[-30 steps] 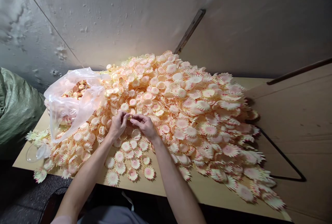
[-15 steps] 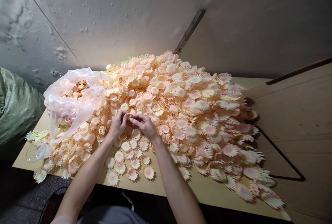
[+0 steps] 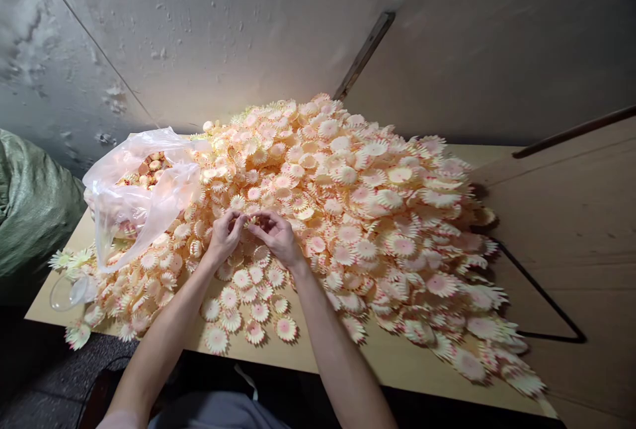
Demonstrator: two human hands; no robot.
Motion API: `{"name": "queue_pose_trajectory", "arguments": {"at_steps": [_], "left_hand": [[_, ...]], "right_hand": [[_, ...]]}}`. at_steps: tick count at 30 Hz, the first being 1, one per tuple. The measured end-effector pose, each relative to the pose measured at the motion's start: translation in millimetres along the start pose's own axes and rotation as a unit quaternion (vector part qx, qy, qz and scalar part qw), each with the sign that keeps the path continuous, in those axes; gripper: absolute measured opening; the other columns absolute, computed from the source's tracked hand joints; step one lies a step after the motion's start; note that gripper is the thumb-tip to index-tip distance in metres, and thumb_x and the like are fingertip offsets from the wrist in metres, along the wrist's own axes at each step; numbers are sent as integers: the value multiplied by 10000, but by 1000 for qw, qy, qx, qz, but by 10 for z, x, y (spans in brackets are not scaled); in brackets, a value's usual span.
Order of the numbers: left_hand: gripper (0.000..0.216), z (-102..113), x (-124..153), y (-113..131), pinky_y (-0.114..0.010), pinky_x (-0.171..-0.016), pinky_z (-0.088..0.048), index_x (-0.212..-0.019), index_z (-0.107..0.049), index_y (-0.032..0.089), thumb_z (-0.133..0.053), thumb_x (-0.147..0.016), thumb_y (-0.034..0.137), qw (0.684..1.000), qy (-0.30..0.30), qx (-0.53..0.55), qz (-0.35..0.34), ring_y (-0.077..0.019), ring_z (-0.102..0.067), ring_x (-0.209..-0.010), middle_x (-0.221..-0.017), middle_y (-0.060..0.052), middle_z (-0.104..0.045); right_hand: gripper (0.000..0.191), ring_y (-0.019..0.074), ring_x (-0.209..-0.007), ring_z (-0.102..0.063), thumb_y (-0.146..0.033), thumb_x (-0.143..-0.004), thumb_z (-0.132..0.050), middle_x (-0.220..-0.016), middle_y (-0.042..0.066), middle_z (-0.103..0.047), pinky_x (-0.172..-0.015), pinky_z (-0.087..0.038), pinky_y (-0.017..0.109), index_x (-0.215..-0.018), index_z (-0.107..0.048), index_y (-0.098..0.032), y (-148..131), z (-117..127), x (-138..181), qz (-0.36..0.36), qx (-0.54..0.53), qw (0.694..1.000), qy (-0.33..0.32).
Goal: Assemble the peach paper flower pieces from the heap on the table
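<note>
My left hand (image 3: 227, 232) and my right hand (image 3: 273, 236) meet over the front of a large heap of artificial flower pieces (image 3: 342, 181), cream with pink centres and fringed rims. Between my fingertips is a small cream flower piece (image 3: 252, 221), mostly covered by the fingers. Both hands are closed in a pinch on it. Below my wrists, several separate flower pieces (image 3: 230, 298) lie face up on the wooden table (image 3: 308, 357).
On the left, a clear plastic bag (image 3: 144, 194) holds small brownish-cream pieces. A clear round cup (image 3: 67, 292) lies near the table's left edge. Beyond it stands a green sack (image 3: 34, 210). A black metal bar (image 3: 541, 290) and a cardboard sheet (image 3: 561, 217) are on the right.
My right fingers have shifted slightly and arched more around the small flower piece. My left hand stays almost in place. The heap looks the same.
</note>
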State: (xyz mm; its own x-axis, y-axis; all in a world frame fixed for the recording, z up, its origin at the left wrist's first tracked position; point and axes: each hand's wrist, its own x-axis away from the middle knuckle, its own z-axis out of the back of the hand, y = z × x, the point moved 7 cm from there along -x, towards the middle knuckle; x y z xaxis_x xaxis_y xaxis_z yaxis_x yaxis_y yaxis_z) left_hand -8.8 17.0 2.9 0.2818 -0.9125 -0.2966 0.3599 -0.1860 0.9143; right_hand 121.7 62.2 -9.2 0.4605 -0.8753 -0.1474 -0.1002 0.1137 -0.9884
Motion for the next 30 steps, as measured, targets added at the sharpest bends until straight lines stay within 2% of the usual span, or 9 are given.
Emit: {"name": "queue_pose_trajectory", "arguments": {"at_steps": [2, 5, 8, 10, 13, 16, 23, 30], "left_hand": [[311, 5, -2, -4, -216, -568, -392, -803, -585, 153, -493, -896, 435, 1000, -3, 5, -2, -97, -478, -595, -708, -6, -576], [344, 21, 1, -12, -220, -571, -404, -792, -581, 155, -467, -906, 459, 1000, -1, 12, 1, -103, -486, -597, -673, -6, -561], [308, -26, 16, -4, -219, -614, -457, -898, -587, 158, -512, -887, 457, 997, -29, 68, 11, -110, -557, -651, -734, -20, -607], [299, -69, 29, 16, -234, -686, -499, -983, -580, 161, -594, -846, 427, 994, -49, 102, 8, -125, -611, -735, -844, -47, -646], [289, -83, 37, 30, -261, -771, -523, -1026, -581, 160, -626, -835, 372, 993, -43, 113, -4, -141, -640, -824, -955, -81, -656], [268, -82, 34, 22, -266, -776, -533, -1060, -578, 164, -597, -860, 341, 993, -38, 109, -12, -141, -648, -834, -981, -87, -660], [263, -61, 13, -40, -278, -777, -545, -1040, -633, 159, -596, -857, 344, 998, -23, 60, 0, -164, -666, -857, -977, -92, -694], [180, -33, 16, -27, -261, -728, -550, -922, -664, 143, -625, -825, 290, 997, -9, 77, -10, -147, -671, -760, -855, -66, -705]], "right_hand": [[337, 124, -731, -529, -448, -717, -733, -984, 44, -582, -696, -478, 252, -939, -650, -208, -1, 25, 3, 11, 22, 1000, 15], [333, 134, -715, -542, -458, -694, -750, -872, 27, -589, -680, -485, 258, -855, -607, -204, 56, 44, 0, 1, 7, 1000, 24], [333, 163, -741, -587, -453, -703, -744, -795, 21, -611, -718, -510, 292, -861, -590, -204, 101, 59, -8, -15, -25, 999, 34], [341, 181, -796, -619, -441, -722, -730, -863, 40, -651, -767, -523, 317, -941, -617, -207, 77, 71, -13, -9, -32, 999, 41], [347, 208, -937, -638, -428, -769, -689, -1020, 70, -681, -871, -517, 352, -1041, -654, -215, 11, 51, -15, 4, -33, 999, 29], [286, 216, -976, -637, -414, -789, -672, -1039, 74, -687, -903, -510, 364, -988, -690, -209, -37, 44, -12, 18, -20, 999, 26], [240, 208, -894, -648, -387, -769, -698, -972, 73, -685, -836, -538, 351, -920, -719, -202, -60, 114, -5, 51, 36, 996, 68], [222, 184, -800, -646, -377, -763, -701, -930, 69, -667, -701, -556, 312, -889, -755, -202, -42, 134, -2, 73, 55, 991, 95]]}}
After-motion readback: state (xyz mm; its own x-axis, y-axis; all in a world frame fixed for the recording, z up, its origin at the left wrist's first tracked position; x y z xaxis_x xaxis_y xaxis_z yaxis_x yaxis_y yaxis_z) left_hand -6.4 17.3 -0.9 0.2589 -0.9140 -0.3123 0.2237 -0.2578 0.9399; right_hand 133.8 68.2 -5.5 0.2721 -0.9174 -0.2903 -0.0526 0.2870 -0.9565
